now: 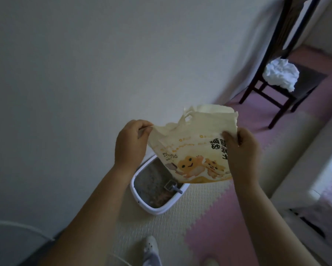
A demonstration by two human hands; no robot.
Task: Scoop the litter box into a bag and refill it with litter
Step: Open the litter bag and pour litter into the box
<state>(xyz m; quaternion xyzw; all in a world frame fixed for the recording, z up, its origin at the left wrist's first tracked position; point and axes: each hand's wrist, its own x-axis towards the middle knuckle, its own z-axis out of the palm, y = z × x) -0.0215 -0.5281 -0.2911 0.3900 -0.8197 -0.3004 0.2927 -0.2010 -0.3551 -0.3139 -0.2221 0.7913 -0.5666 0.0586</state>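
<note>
Both hands hold a yellow litter bag [193, 150] in the air: left hand [131, 144] pinches its left edge, right hand [241, 150] grips its right. Below, a white litter box [142, 200] on the foam floor mat [199, 217] holds a grey scoop [172, 186].

Dim, soft daylight, wide-angle edge warping, slight blur

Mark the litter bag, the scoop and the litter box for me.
litter bag [195, 150]: head view, on its printed front panel.
scoop [173, 187]: head view, where the grey head meets the handle.
litter box [160, 210]: head view, on the white near rim.
</note>
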